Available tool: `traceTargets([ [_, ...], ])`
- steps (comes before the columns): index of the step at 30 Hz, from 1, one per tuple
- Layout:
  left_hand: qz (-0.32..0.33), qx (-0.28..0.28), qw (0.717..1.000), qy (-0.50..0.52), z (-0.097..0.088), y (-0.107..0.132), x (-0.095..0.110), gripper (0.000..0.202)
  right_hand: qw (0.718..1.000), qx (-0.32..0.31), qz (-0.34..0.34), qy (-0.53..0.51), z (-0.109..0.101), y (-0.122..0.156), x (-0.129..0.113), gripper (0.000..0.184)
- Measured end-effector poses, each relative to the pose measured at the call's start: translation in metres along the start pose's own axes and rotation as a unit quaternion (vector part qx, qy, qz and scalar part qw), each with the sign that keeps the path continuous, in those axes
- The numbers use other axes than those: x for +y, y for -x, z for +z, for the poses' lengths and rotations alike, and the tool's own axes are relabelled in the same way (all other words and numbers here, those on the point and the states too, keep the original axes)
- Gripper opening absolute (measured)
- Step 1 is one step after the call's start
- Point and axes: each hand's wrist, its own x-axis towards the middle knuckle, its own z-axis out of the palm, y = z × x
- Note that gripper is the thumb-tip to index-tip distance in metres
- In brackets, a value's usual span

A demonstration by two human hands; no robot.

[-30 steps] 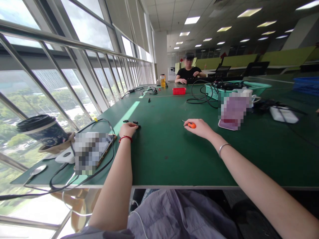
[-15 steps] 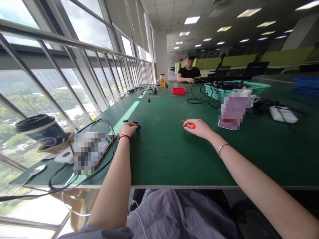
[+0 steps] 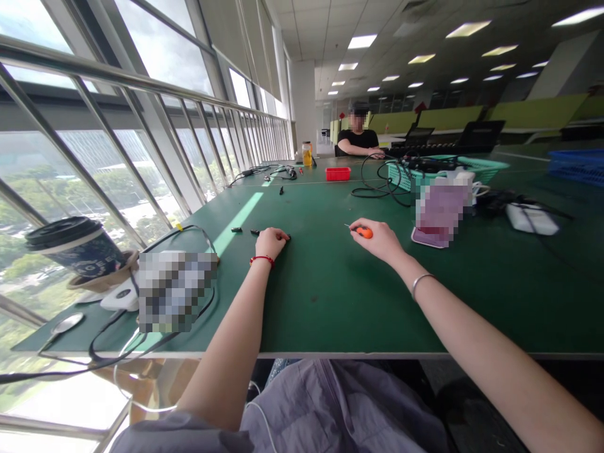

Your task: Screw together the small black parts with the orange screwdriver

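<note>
My right hand [image 3: 380,239] is closed around a small screwdriver with an orange handle [image 3: 363,232], its thin tip pointing left just above the green table [image 3: 330,283]. My left hand [image 3: 270,242] lies curled on the table over a small black part [image 3: 287,237], of which only an end shows. Two more small black parts [image 3: 236,229] lie just left of that hand. A red string circles my left wrist and a silver bangle my right.
A lidded coffee cup [image 3: 75,248], a white charger and black cables [image 3: 113,327] sit at the left edge by the window rail. Further off are a pink-cased phone [image 3: 427,236], a teal basket [image 3: 453,168], a red box [image 3: 338,173] and a seated person [image 3: 358,135].
My left hand slid to the right along the table, leaving two small black parts behind on its left. My right hand with the screwdriver barely shifted.
</note>
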Motion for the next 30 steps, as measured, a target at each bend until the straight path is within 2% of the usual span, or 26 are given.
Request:
traceTargets([
  [6,0.010,-0.010,0.999,0.037,-0.004,0.001,-0.009,0.022,1.000,-0.014,-0.002,0.003,0.003,0.000,0.000,0.024],
  [10,0.020,-0.005,0.998,0.065,-0.004,0.004,-0.008,0.019,1.000,-0.013,-0.016,-0.012,0.006,0.000,0.001,0.021],
  [13,0.041,-0.030,0.992,0.116,-0.002,0.007,0.002,0.016,0.999,-0.013,-0.046,-0.018,0.011,-0.001,0.002,0.018],
  [17,0.087,-0.077,0.980,0.162,0.006,0.013,0.024,0.013,0.997,-0.038,-0.068,-0.007,0.017,0.000,0.001,0.018],
  [22,0.138,-0.115,0.969,0.172,0.023,0.023,0.050,0.014,0.994,-0.056,-0.093,0.019,0.022,0.002,-0.006,0.018],
  [26,0.153,-0.119,0.966,0.174,0.032,0.029,0.060,0.016,0.992,-0.075,-0.088,0.055,0.025,0.004,-0.011,0.021],
  [30,0.180,-0.138,0.956,0.186,0.031,0.033,0.063,0.020,0.988,-0.097,-0.087,0.082,0.026,0.005,-0.013,0.022],
])
